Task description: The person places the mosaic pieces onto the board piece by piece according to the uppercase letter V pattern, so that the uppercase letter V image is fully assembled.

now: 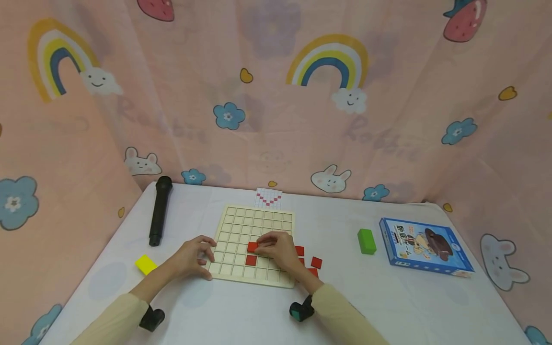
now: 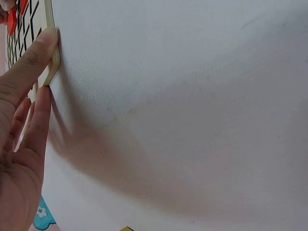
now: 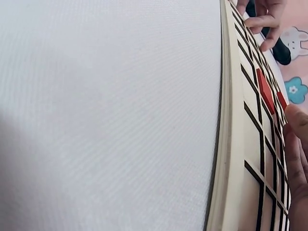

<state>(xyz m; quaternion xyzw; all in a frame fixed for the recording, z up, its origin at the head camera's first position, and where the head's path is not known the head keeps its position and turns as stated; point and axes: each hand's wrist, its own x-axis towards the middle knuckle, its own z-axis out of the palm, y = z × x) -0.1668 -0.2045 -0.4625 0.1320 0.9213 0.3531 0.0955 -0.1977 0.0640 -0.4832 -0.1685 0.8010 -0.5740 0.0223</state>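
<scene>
A cream grid board (image 1: 233, 225) lies flat on the white table. My left hand (image 1: 191, 256) holds its near left corner; in the left wrist view the thumb (image 2: 48, 38) lies against the board's edge, the other fingers beside the corner. Over the board's middle, my right hand (image 1: 278, 249) pinches a red square tile (image 1: 252, 247) at its right side, the fingertips partly hiding it. Another red tile (image 1: 251, 260) sits in a cell just nearer, also seen in the right wrist view. Several red tiles (image 1: 316, 262) lie at the board's right edge, some partly behind the right hand.
A card with a red V pattern (image 1: 268, 197) stands behind the board. To the left lie a black microphone-shaped object (image 1: 160, 211) and a yellow block (image 1: 145, 264). A green block (image 1: 366, 241) and a blue box (image 1: 427, 245) are on the right. Pink printed cloth hangs behind.
</scene>
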